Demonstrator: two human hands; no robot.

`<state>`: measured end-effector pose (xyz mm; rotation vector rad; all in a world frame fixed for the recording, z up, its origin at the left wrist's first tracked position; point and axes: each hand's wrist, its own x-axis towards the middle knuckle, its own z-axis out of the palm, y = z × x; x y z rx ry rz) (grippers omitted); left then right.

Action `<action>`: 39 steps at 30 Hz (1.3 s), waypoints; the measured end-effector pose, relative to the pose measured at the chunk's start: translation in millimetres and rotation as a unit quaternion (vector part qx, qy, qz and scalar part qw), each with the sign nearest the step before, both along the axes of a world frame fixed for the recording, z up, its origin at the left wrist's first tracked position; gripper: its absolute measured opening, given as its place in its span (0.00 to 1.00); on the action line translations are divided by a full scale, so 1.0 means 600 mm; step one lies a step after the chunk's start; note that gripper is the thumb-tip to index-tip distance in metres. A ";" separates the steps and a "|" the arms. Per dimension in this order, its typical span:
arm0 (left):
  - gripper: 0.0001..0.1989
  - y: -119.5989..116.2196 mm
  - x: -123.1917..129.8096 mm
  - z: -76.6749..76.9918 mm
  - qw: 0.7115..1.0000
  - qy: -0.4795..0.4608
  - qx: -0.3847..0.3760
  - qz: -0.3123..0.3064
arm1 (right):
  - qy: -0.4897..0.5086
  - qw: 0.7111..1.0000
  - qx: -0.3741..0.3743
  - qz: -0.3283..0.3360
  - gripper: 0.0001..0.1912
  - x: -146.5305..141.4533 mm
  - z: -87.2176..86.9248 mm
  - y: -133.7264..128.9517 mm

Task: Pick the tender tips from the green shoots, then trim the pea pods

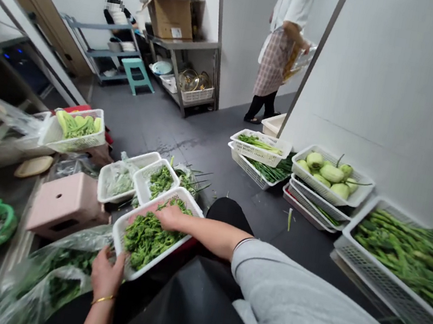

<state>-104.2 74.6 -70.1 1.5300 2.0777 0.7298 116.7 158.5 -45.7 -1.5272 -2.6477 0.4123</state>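
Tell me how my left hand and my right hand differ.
Your left hand is at the edge of the white basket, while your right hand reaches inside, at the leafy greens. Your left hand has a gold bangle at its wrist; your right hand shows none. Both hands are bare and at the same basket.

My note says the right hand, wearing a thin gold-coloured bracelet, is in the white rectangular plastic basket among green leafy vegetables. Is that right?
Not quite: in the head view, the left hand wears the thin gold-coloured bracelet. The right hand is indeed in the white rectangular plastic basket among green leafy vegetables.
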 end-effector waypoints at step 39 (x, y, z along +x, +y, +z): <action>0.15 -0.043 0.148 0.084 0.764 -0.629 -0.146 -0.010 | 0.113 0.988 0.051 0.094 0.15 0.013 0.070 -0.097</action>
